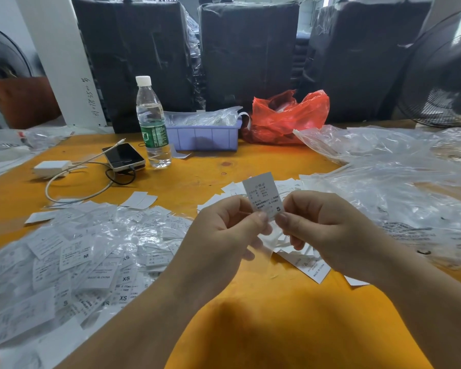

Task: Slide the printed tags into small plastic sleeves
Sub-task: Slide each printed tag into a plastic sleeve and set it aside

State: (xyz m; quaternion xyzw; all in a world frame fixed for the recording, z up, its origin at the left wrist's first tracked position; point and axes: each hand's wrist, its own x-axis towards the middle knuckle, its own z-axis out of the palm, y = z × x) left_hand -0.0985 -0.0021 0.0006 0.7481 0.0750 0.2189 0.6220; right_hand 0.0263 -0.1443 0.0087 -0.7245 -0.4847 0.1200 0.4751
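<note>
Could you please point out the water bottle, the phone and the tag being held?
water bottle (153,134), head view, green label.
phone (123,156), head view, dark screen.
tag (264,194), head view, printed face.

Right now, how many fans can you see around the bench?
2. One fan stands at the table's far right edge, its grille cut off by the frame. Part of another fan shows at the far left, behind the white pillar. Others may be hidden.

Both hands (270,230) pinch a printed tag (264,194)
</note>
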